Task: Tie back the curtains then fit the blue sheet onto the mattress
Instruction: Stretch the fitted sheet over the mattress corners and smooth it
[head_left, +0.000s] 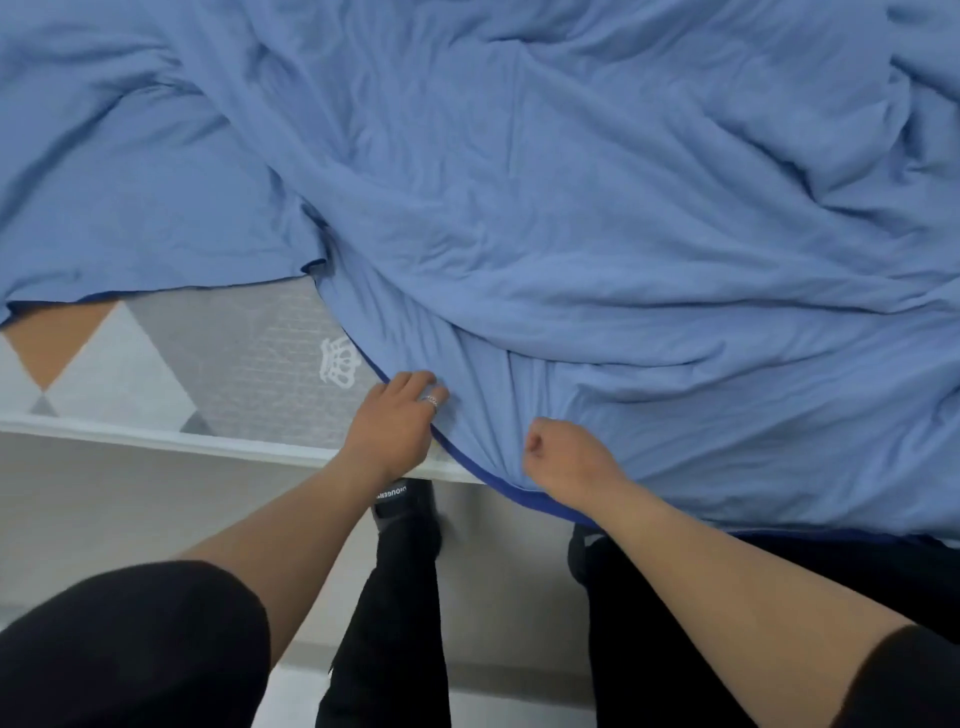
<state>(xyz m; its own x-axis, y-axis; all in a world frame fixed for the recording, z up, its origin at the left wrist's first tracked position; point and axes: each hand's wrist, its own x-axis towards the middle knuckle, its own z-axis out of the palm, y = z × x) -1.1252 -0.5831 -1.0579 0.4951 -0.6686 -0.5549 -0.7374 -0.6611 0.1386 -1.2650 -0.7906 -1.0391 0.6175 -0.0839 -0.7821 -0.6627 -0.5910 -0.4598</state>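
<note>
A single head-worn camera looks steeply down over the near edge of the mattress (234, 358), so close that the blue sheet (571, 208) fills the upper and right frame. Forearms enter from the lower corners, with the left hand (395, 421) and right hand (566, 457) low centre. The wide-angle lens bows the bed edge.

The blue sheet (571, 208) lies rumpled over nearly the whole mattress (234, 364). A bare patch shows at eight o'clock, patterned in grey, white and orange triangles with a white crown mark (338, 362). Just below centre, the left grip (397, 421), a ring (432, 400) on one finger, curls over the sheet's dark blue hem (540, 499). At its three o'clock, the right grip (563, 457) bunches gathered fabric. A black shoe (402, 501) stands at six o'clock.
</note>
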